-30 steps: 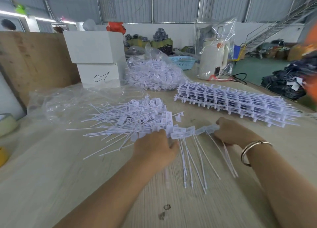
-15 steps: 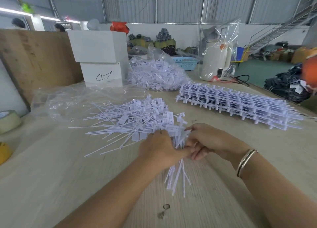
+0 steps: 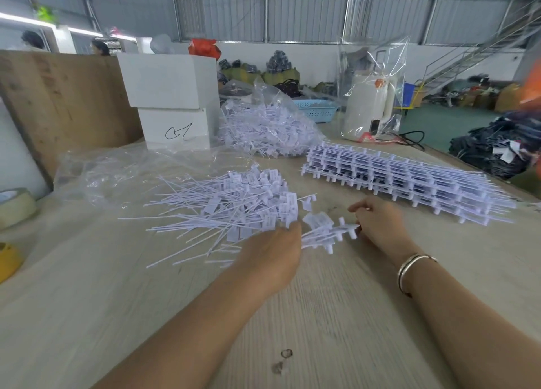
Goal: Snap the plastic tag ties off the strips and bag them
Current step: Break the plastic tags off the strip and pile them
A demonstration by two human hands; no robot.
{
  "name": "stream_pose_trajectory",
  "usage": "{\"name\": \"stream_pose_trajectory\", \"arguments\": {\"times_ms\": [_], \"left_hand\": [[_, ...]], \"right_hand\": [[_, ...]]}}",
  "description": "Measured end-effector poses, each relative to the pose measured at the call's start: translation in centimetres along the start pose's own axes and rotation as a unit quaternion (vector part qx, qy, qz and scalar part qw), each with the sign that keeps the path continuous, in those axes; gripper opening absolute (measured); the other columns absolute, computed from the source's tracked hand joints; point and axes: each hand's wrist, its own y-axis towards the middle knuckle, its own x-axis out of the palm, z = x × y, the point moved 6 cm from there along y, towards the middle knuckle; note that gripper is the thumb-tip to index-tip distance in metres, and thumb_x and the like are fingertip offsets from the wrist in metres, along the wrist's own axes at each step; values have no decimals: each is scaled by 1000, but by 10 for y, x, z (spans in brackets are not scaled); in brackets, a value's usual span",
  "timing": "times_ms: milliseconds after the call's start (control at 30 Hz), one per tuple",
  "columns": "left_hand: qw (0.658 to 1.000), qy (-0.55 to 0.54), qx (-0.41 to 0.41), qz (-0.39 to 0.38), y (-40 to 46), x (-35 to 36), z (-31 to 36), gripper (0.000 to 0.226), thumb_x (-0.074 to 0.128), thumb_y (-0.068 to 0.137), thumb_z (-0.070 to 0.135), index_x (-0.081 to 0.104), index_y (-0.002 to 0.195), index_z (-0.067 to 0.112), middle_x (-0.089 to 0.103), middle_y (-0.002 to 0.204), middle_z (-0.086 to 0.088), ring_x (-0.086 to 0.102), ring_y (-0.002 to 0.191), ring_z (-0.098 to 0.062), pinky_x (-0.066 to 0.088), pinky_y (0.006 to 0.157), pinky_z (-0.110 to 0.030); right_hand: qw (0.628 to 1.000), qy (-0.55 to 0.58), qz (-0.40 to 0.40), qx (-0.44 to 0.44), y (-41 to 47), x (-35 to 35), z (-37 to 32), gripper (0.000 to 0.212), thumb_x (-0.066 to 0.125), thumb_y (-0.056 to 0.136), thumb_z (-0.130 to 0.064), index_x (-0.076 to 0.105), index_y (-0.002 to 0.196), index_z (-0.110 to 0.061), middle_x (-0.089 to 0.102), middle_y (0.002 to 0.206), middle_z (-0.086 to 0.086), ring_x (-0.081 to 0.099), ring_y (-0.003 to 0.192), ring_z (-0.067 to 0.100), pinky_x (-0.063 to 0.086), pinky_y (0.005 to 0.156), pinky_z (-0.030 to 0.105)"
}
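Left hand (image 3: 272, 254) grips a bunch of tag ties (image 3: 314, 236) beside the loose pile (image 3: 231, 210). Right hand (image 3: 377, 224) fingers pinch the bare strip (image 3: 344, 231) above the desk (image 3: 87, 300)

A hand-drawn black mark (image 3: 178, 131), possibly "CJ", is showing on the front of the lower white box (image 3: 175, 128) toward the table's far edge; no other text is resolving legibly.

At the table's far edge we see two stacked white boxes (image 3: 172, 101); tape rolls (image 3: 16, 205) occupy its left edge.
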Motion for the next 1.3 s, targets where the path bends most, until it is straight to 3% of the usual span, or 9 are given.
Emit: {"name": "stream_pose_trajectory", "arguments": {"times_ms": [133, 300, 433, 567, 667, 767, 933, 1167, 1300], "left_hand": [[997, -61, 36, 12, 0, -18, -18, 16, 40, 95, 10, 32, 107, 19, 44, 69, 1, 42, 55, -14, 31, 48, -31], [990, -76, -1, 122, 29, -62, -73, 15, 44, 97, 25, 36, 109, 21, 51, 81, 6, 48, 64, -11, 33, 54, -30], [995, -41, -83, 23, 53, -47, -120, 30, 52, 90, 17, 44, 119, 15, 54, 113, -4, 54, 100, -27, 42, 79, -34], [994, -76, -77, -19, 57, -16, -135, 18, 65, 79, 20, 48, 77, 23, 47, 82, 4, 53, 102, -34, 36, 72, -31], [990, -65, -105, 60, 52, -15, -144, 48, 71, 75, 38, 55, 117, 20, 51, 117, 0, 44, 117, -27, 33, 91, -36], [983, -71, -92, 142, 47, -18, -139, 52, 72, 73, 44, 53, 117, 22, 50, 114, 6, 44, 112, -20, 28, 89, -35], [976, -87, -57, 191, 41, -15, -134, 22, 60, 90, 17, 67, 110, 11, 63, 109, -5, 56, 103, -27, 42, 85, -36], [990, -75, -93, 73, 45, 0, -122, 60, 52, 85, 5, 38, 143, 12, 44, 137, -8, 35, 128, -26, 38, 101, -40], [968, -95, -138, 186, 30, -30, -104, 58, 52, 75, -4, 48, 131, 9, 46, 131, -8, 34, 124, -26, 33, 101, -34]], "right_hand": [[1000, -28, -4, 5, 2, 6, 5, 26, 47, 86, -10, 59, 71, -28, 63, 60, -4, 57, 55, 7, 41, 53, 23], [998, -59, -34, 17, 4, 15, 5, 29, 44, 84, -13, 60, 71, -33, 64, 70, -2, 62, 72, 21, 52, 74, 37], [994, -93, -49, 15, 4, 17, 7, 27, 44, 85, -18, 59, 74, -37, 63, 78, -8, 60, 74, 16, 48, 68, 31], [992, -113, -53, 16, 7, 18, 8, 27, 43, 85, -20, 59, 75, -39, 59, 76, -14, 57, 74, 13, 38, 61, 26], [991, -122, -55, 13, 9, 20, 8, 27, 42, 86, -21, 60, 77, -39, 58, 77, -16, 56, 73, 11, 37, 60, 26], [991, -126, -48, 10, 9, 19, 9, 26, 43, 86, -21, 62, 79, -38, 56, 75, -19, 54, 70, 7, 35, 56, 24], [991, -127, -52, 8, 9, 20, 9, 27, 42, 86, -21, 60, 77, -40, 57, 76, -17, 56, 75, 11, 36, 59, 25], [991, -122, -50, -2, 7, 20, 8, 27, 43, 87, -21, 59, 76, -39, 57, 78, -20, 54, 72, 6, 36, 59, 25], [989, -141, -49, -4, 7, 20, 6, 27, 42, 88, -22, 59, 77, -40, 51, 78, -25, 51, 73, 3, 35, 59, 25]]}}
